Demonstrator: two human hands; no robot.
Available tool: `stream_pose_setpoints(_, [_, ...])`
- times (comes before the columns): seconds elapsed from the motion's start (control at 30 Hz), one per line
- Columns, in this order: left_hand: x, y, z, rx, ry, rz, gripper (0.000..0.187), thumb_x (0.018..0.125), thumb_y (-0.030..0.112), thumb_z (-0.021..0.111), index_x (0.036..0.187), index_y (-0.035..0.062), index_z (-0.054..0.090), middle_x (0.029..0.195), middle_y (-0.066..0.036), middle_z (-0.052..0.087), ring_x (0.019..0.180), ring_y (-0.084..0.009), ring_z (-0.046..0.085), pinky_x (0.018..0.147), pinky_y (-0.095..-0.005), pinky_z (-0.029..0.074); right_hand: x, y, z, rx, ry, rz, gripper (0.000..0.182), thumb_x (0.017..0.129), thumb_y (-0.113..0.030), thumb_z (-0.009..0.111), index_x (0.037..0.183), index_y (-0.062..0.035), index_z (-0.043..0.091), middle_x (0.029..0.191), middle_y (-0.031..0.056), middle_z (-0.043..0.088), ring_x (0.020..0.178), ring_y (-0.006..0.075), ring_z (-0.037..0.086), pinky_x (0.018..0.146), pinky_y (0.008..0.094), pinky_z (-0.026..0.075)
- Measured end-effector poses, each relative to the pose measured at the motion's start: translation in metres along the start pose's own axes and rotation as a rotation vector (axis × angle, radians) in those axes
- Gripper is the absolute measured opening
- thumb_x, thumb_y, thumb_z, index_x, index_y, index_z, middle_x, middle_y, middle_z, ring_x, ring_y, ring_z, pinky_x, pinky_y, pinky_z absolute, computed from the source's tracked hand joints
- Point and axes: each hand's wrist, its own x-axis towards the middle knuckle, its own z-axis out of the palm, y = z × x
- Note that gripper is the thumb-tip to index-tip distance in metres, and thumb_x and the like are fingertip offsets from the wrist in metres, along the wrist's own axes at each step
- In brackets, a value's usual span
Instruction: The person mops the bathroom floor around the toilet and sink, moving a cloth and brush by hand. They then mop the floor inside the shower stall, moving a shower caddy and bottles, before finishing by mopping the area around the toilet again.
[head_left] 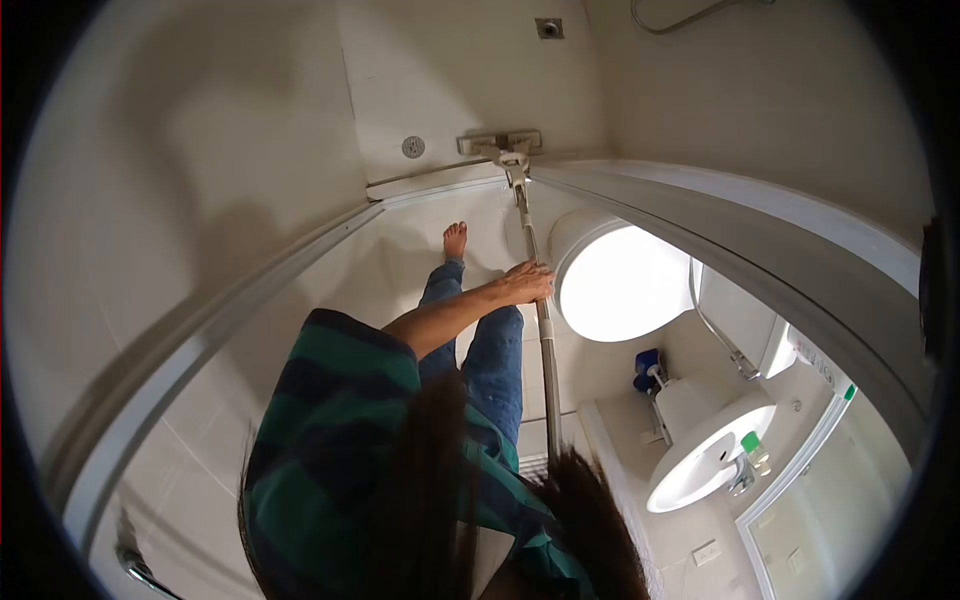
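My left hand (530, 283) is closed around the pole of a flat-headed mop (548, 375), about midway along it. The pole slants down past my right side, where dark hair covers its upper end. At the far end, the mop's flat head (500, 143) rests on the shower floor, just beyond the raised sill (440, 188). My right hand does not show; hair and my green checked sleeve cover that side.
A round drain (413, 147) lies left of the mop head, and a square drain (549, 28) farther off. To the right are a white toilet (625, 283), a washbasin (690, 480) and a blue brush (647, 370). Metal door frames (215, 325) flank me. My bare foot (455, 240) stands before the sill.
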Motion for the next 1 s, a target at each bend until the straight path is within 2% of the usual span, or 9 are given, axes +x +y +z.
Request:
stream_pose_setpoints(0.23, [0.033,-0.054,-0.054,0.135,-0.119,-0.017,0.017,0.077,0.023,0.050,0.083,0.0093,0.056,0.103,-0.013,0.049,0.102,-0.0267,0.048,0.092,-0.0488,0.033,0.056,-0.095,0.039,-0.096,-0.035,0.212,0.058,0.082,-0.017,0.051,0.134,-0.0106,0.027,0.096,0.0170,0.057,0.085,0.0222,0.055,0.075,0.0336,0.042])
stream_pose_setpoints(0.3, [0.049,-0.093,-0.053,0.465,-0.084,-0.185,0.022,0.077,0.020,0.051,0.095,0.0079,0.056,0.112,-0.018,0.047,0.110,-0.0299,0.045,0.090,-0.0464,0.039,0.088,-0.127,0.051,-0.108,-0.049,0.243,0.058,0.083,-0.021,0.051,0.135,-0.0123,0.027,0.097,0.0189,0.056,0.086,0.0245,0.055,0.076,0.0358,0.042])
stream_pose_setpoints(0.37, [0.070,-0.138,-0.048,0.589,0.348,-0.467,0.035,0.077,0.016,0.051,0.112,0.0098,0.050,0.117,-0.019,0.044,0.111,-0.0351,0.044,0.079,-0.0428,0.048,0.143,-0.089,0.086,0.106,0.082,-0.271,0.057,0.083,-0.012,0.050,0.134,-0.0072,0.025,0.103,0.0142,0.047,0.092,0.0196,0.044,0.077,0.0295,0.035])
stream_pose_setpoints(0.4, [0.077,-0.153,-0.061,0.371,0.354,-0.576,0.036,0.078,0.015,0.052,0.113,0.0101,0.048,0.113,-0.018,0.046,0.106,-0.0359,0.047,0.074,-0.0453,0.049,0.166,-0.119,0.094,0.176,0.100,-0.386,0.056,0.083,-0.006,0.048,0.133,-0.0026,0.025,0.131,0.0189,0.036,0.123,0.0209,0.033,0.097,0.0278,0.026])
stream_pose_setpoints(0.47, [0.091,-0.170,-0.087,-0.403,0.491,-0.810,0.037,0.081,0.016,0.050,0.116,0.0092,0.044,0.106,-0.017,0.049,0.093,-0.0364,0.053,0.065,-0.0461,0.051,0.199,-0.117,0.098,0.297,0.069,-0.341,0.060,0.082,-0.006,0.049,0.136,-0.0129,0.024,0.059,-0.0037,0.043,0.043,0.0029,0.032,0.039,0.0189,0.030])
stream_pose_setpoints(0.57, [0.104,-0.175,-0.092,-1.655,0.628,-0.994,0.035,0.085,0.021,0.047,0.116,0.0056,0.040,0.097,-0.019,0.053,0.070,-0.0338,0.060,0.054,-0.0419,0.053,0.188,-0.106,0.068,0.221,0.036,-0.329,0.058,0.081,-0.005,0.049,0.134,-0.0122,0.025,0.059,-0.0033,0.044,0.044,0.0040,0.034,0.040,0.0199,0.032])
stream_pose_setpoints(0.63, [0.113,-0.151,-0.075,-1.882,0.515,-1.098,0.033,0.084,0.024,0.050,0.108,0.0032,0.042,0.088,-0.017,0.055,0.060,-0.0294,0.060,0.049,-0.0402,0.053,0.157,-0.073,0.043,0.085,0.042,-0.227,0.053,0.081,-0.008,0.050,0.128,-0.0111,0.027,0.059,-0.0018,0.045,0.045,0.0056,0.036,0.041,0.0213,0.033])
stream_pose_setpoints(0.77, [0.079,-0.039,-0.001,-1.243,0.558,-1.253,0.026,0.081,0.022,0.052,0.095,0.0025,0.041,0.062,-0.008,0.047,0.045,-0.0192,0.049,0.033,-0.0336,0.046,0.093,-0.030,0.016,-0.064,0.043,0.012,0.042,0.080,-0.012,0.052,0.118,-0.0089,0.033,0.059,0.0012,0.047,0.047,0.0087,0.040,0.042,0.0240,0.035])
stream_pose_setpoints(1.0, [0.059,-0.006,0.057,-0.930,0.264,-1.322,0.032,0.082,0.022,0.049,0.093,-0.0059,0.038,0.069,-0.019,0.058,0.053,-0.0257,0.060,0.039,-0.0349,0.050,0.069,-0.022,0.029,-0.087,0.037,0.152,0.028,0.080,-0.021,0.056,0.099,-0.0050,0.043,0.060,0.0065,0.052,0.049,0.0141,0.047,0.045,0.0287,0.038])
